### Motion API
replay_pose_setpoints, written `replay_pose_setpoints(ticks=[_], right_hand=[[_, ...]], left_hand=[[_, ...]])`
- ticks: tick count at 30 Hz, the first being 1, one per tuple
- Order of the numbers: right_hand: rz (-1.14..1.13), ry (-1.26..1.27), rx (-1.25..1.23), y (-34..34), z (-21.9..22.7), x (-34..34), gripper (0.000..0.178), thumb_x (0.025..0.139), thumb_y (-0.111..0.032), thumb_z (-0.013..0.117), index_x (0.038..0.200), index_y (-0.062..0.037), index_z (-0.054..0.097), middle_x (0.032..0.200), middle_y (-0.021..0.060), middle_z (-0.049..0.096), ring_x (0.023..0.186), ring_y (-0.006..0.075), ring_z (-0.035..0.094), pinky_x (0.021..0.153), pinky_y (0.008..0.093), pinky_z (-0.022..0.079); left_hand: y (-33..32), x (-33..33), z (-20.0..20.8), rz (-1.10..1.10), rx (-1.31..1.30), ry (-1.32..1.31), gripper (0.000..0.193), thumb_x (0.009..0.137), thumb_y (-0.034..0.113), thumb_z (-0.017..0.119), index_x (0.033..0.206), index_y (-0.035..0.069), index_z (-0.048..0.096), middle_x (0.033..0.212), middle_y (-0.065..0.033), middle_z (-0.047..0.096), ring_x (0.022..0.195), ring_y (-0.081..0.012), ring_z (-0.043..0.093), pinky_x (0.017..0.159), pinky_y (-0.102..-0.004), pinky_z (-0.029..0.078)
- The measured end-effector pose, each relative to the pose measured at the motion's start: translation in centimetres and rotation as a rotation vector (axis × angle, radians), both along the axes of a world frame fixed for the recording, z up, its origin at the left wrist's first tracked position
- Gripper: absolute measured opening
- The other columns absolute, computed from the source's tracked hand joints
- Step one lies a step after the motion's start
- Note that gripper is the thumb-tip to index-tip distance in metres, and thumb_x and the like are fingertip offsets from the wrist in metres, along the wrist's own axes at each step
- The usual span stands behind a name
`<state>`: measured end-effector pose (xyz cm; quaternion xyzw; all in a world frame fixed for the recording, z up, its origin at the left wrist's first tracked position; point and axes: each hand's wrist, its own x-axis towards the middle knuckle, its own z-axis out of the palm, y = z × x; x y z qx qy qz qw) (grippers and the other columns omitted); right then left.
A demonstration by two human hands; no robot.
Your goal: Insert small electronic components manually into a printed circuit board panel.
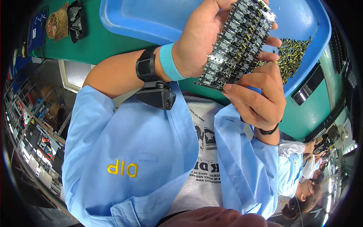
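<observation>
Both the left hand (200, 38) and right hand (261, 94) clasp the circuit board (238, 43) by its edges above the blue tray (151, 19); a slackened grip could drop it onto the loose parts (293, 56) at right.

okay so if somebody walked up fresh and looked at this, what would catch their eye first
Most likely the dark circuit board panel, packed with small components, held up at top centre between the left hand and the right hand. Behind it lies a blue tray with a heap of small yellow-and-black parts on the green bench.
</observation>
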<state>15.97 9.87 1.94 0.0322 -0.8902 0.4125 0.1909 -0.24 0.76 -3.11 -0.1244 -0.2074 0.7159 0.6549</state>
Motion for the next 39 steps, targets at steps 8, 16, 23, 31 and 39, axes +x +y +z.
replay_pose_setpoints(ticks=[8,16,23,31,39], right_hand=[[-0.066,0.019,0.169,-0.8,0.1,0.1,0.033,0.064,-0.006,0.087,0.096,-0.0066,0.082,0.085,0.0044,0.064,0.074,0.0235,0.055,0.069,0.0372,0.042],[-0.031,0.091,0.206,0.2,0.4,0.3,0.031,0.068,-0.005,0.086,0.099,-0.0057,0.081,0.086,0.0057,0.065,0.074,0.0224,0.057,0.065,0.0360,0.040],[-0.430,-0.261,0.087,3.9,0.3,1.3,0.021,0.082,-0.001,0.082,0.102,-0.0014,0.073,0.095,0.0090,0.068,0.077,0.0227,0.061,0.070,0.0395,0.048],[-0.350,-0.414,0.206,4.4,-0.1,1.8,0.024,0.082,-0.003,0.081,0.102,-0.0016,0.069,0.096,0.0102,0.064,0.086,0.0301,0.062,0.078,0.0419,0.050],[-0.315,-0.376,0.270,3.0,-0.9,1.2,0.021,0.083,0.000,0.076,0.100,-0.0040,0.064,0.100,0.0099,0.060,0.092,0.0337,0.058,0.083,0.0430,0.048]], left_hand=[[0.5,0.3,-0.5,-0.003,0.043,-0.053,0.049,0.111,0.030,0.036,0.149,0.003,0.049,0.133,-0.0199,0.064,0.124,-0.0372,0.063,0.113,-0.0550,0.054],[0.3,-0.3,1.7,-0.018,-0.188,0.141,0.052,0.110,0.031,0.037,0.153,0.002,0.047,0.137,-0.0200,0.064,0.124,-0.0370,0.064,0.110,-0.0535,0.054],[0.3,-0.8,2.1,-0.026,-0.227,0.255,0.059,0.109,0.037,0.036,0.155,0.001,0.045,0.142,-0.0225,0.061,0.125,-0.0386,0.063,0.110,-0.0523,0.052],[0.3,-1.2,3.6,-0.022,-0.358,0.468,0.072,0.109,0.048,0.031,0.164,0.002,0.031,0.168,-0.0194,0.035,0.151,-0.0424,0.040,0.127,-0.0611,0.030],[0.3,-1.7,2.9,-0.043,-0.234,0.506,0.075,0.109,0.048,0.032,0.167,0.001,0.023,0.173,-0.0174,0.025,0.156,-0.0402,0.034,0.125,-0.0621,0.034]])
